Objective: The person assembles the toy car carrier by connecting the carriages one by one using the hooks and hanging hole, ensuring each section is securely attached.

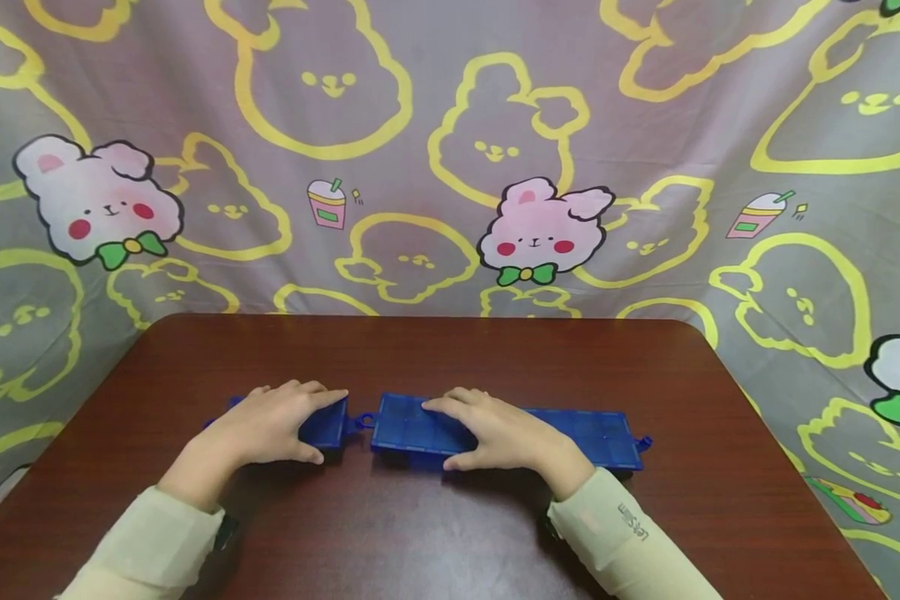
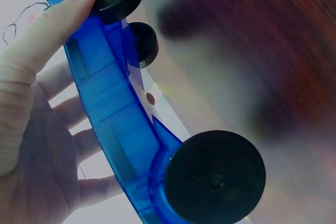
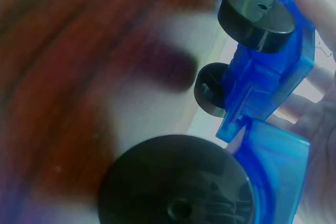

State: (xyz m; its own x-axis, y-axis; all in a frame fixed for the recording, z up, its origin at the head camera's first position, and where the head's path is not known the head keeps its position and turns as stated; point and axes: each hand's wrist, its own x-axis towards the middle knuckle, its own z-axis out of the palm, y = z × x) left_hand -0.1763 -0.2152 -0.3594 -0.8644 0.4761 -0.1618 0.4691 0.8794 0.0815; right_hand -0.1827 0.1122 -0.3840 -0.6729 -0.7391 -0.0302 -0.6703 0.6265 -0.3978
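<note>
Blue plastic toy train wagons with black wheels stand in a row on the table. My left hand grips the left wagon, thumb along its near side and fingers over the far side. In the left wrist view its thumb touches the blue side near a black wheel. My right hand holds the longer blue piece across its width, hiding its middle. A small ring coupling lies between the two; whether it is linked cannot be told. A hook sticks out at the right end.
The dark red-brown wooden table has rounded far corners. A grey curtain with yellow outlines and cartoon rabbits hangs behind it and along the sides.
</note>
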